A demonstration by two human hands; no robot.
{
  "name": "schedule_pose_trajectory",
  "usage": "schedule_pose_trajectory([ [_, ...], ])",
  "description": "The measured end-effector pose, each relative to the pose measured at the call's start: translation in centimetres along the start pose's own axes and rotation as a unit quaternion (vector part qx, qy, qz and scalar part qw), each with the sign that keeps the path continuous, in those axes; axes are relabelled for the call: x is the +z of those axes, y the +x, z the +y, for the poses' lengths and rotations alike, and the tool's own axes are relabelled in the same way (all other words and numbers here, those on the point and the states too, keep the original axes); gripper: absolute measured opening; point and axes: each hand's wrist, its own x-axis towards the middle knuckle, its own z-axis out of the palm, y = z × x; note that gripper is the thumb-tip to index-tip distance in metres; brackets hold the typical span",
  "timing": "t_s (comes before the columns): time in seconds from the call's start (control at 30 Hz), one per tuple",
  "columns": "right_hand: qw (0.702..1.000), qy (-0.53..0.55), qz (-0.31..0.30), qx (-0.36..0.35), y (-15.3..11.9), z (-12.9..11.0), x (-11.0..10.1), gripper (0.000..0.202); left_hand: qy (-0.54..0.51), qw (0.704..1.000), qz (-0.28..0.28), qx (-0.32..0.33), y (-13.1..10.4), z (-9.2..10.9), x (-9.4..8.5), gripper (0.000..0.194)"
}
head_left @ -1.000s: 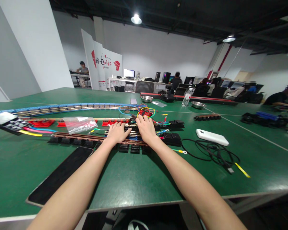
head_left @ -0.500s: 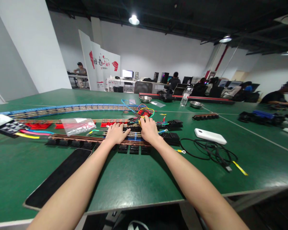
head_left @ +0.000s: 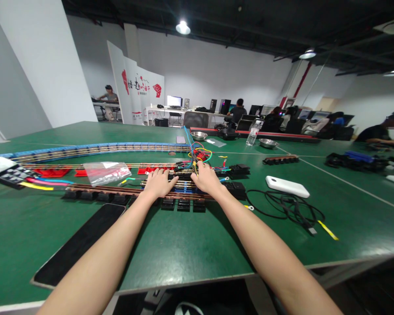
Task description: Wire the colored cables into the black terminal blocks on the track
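My left hand (head_left: 158, 183) lies spread on long conductor rails (head_left: 111, 189), copper-coloured strips seated in black holders. Its thumb points right and nothing shows in its grasp. Close by on the right, my right hand (head_left: 206, 178) has its fingers closed around a bundle of coloured wires (head_left: 194, 162) at the rails' far side. A slim blue length (head_left: 188, 136) rises from that bundle; the fingers partly hide where it starts. Black end blocks (head_left: 234, 190) sit right of my right hand. Red, yellow and green leads (head_left: 203, 153) tangle just behind it.
A curved blue-based rail (head_left: 85, 151) runs behind, with a clear plastic bag (head_left: 107, 173) in front. A black phone-like slab (head_left: 82, 245) lies front left. Rightward are a white power bank (head_left: 287, 187), a black cable (head_left: 285, 208), a bottle (head_left: 253, 133) and metal bowls (head_left: 268, 143).
The blue length has swung from leaning left to standing more upright. My right hand has shifted slightly right and down with the wires. My left hand stays in place.
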Motion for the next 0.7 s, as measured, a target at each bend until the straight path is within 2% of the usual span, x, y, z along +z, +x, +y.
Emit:
schedule_pose_trajectory([
  [0.47,0.988,0.114,-0.066,0.086,0.5,0.5,-1.7,0.040,0.011,1.000,-0.018,-0.013,-0.1,0.2,-0.4,0.071],
  [0.7,0.956,0.240,-0.108,0.128,1.3,1.9,-2.0,0.033,0.014,1.000,-0.023,-0.016,-0.1,0.3,-0.4,0.073],
])
